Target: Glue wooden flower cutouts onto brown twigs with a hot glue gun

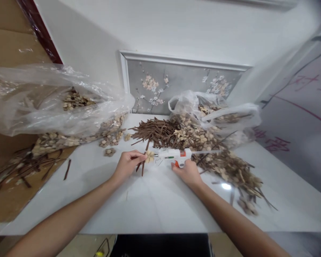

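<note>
My left hand (128, 164) is closed, pinching a pale wooden-looking flower (149, 156) at its fingertips. Thin brown sticks (142, 167) lie under and beside those fingers; whether the hand grips any of them I cannot tell. My right hand (187, 172) wraps round the handle of a white glue gun (173, 154) with an orange trigger. The gun lies level, its nozzle pointing left and meeting or nearly meeting the flower. A clear glue stick (206, 152) juts from its rear end.
Behind the hands is a heap of brown sticks (156, 132). Piled flowers (216, 150) spread along the right, by a plastic bag (192, 101). At left, a large clear bag (50, 103) holds more flowers beside cardboard (8, 205). The white table (149, 210) meets a wall with a framed panel (173, 85).
</note>
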A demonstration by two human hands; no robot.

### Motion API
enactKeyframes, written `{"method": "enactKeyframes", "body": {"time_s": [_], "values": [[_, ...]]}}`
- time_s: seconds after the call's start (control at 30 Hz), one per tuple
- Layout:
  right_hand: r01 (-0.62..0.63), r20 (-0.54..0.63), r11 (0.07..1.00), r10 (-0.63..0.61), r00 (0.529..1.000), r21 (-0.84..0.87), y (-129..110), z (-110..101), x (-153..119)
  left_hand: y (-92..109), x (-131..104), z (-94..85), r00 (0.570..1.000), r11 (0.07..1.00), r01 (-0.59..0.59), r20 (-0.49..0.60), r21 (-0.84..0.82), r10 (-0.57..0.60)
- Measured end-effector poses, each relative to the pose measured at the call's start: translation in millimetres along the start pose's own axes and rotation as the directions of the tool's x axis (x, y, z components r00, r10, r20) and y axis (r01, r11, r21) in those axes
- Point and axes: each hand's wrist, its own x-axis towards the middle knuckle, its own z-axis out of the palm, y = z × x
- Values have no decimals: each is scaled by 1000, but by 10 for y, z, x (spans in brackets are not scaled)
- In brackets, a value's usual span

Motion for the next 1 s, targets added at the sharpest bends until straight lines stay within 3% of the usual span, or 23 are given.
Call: {"method": "enactKeyframes", "body": {"time_s": [1.0], "values": [[21, 61, 1000, -21, 998, 3, -49, -59, -17, -15, -3, 17, 998, 998, -70, -1, 5, 70]]}}
